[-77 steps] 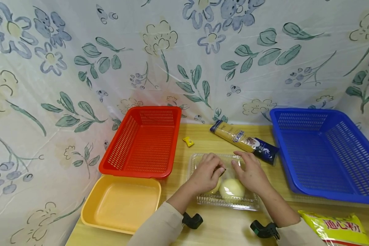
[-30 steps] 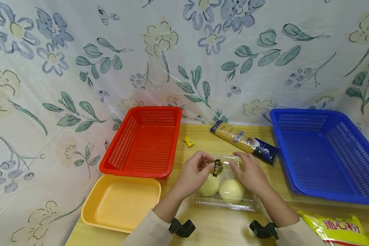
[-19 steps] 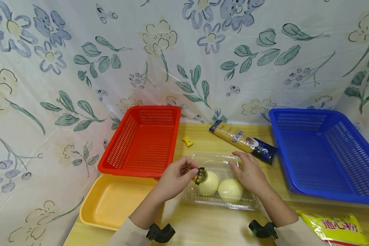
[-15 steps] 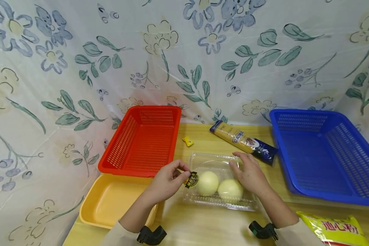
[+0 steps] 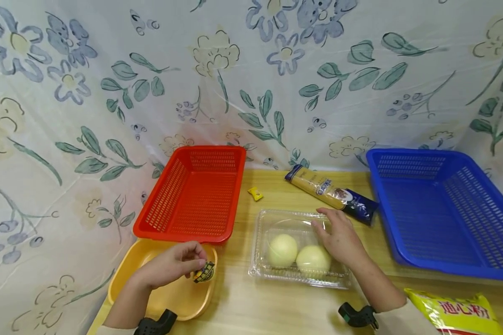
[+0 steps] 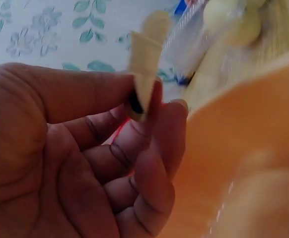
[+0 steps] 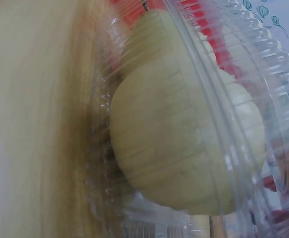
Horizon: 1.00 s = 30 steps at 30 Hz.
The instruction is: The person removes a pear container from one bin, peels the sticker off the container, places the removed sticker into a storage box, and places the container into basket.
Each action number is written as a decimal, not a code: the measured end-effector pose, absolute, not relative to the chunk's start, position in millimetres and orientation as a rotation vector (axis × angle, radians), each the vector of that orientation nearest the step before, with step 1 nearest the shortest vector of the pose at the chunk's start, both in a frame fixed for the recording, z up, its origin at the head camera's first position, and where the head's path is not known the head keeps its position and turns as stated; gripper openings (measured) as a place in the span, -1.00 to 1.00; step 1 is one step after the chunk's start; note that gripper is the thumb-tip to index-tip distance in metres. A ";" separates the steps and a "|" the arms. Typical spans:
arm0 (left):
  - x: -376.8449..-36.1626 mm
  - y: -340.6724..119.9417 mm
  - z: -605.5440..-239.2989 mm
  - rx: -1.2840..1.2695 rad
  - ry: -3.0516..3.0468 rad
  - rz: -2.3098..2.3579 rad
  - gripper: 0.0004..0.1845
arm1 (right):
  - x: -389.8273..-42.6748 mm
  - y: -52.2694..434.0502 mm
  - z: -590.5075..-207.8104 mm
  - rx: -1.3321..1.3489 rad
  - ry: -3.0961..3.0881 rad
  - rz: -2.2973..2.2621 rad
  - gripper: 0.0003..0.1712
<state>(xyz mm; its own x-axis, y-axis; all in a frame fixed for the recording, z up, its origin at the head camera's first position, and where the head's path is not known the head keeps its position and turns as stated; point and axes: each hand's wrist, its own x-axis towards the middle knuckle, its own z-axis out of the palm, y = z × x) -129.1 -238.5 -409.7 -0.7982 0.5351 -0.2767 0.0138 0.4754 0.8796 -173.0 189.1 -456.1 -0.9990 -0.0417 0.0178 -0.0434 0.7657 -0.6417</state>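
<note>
My left hand (image 5: 172, 266) pinches a black-and-gold sticker (image 5: 204, 272) between thumb and forefinger, above the yellow tray (image 5: 123, 274). Seen from the left wrist, the sticker (image 6: 147, 64) turns its pale back to the camera and curls at its lower end. My right hand (image 5: 341, 237) rests on the right side of a clear plastic clamshell box (image 5: 295, 278), its fingers loosely bent over the lid. Inside that box lie pale yellow round fruits (image 5: 282, 250); the right wrist view has one fruit (image 7: 184, 134) close up behind the ribbed plastic.
Behind the yellow tray stands a red basket (image 5: 193, 200), and a blue basket (image 5: 448, 200) is at the right. A small yellow candy (image 5: 255, 193) and a long pasta packet (image 5: 331, 193) lie behind the box. A yellow bag (image 5: 454, 309) sits at the front right.
My left hand has peeled the sticker off the box lid and carried it left and toward the front, over the yellow tray. The right hand has stayed on the box.
</note>
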 end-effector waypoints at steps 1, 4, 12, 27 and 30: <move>-128.0 -244.3 -412.6 0.424 2.218 1.294 -0.77 | -172.8 189.0 -456.1 0.070 -2.948 1.070 -0.35; -126.0 -258.1 -421.6 0.331 2.272 1.265 -0.76 | -172.2 188.8 -455.8 0.070 -2.943 1.071 -0.36; -119.2 -270.6 -440.5 0.261 2.468 1.076 -0.86 | -170.5 188.6 -454.8 0.077 -2.934 1.091 -0.37; -117.2 -264.1 -434.5 0.153 2.655 0.864 -0.76 | -170.0 187.4 -453.8 0.056 -2.946 1.087 -0.38; -115.3 -264.8 -431.1 0.167 2.678 0.856 -0.76 | -170.4 187.2 -454.5 0.064 -2.940 1.083 -0.37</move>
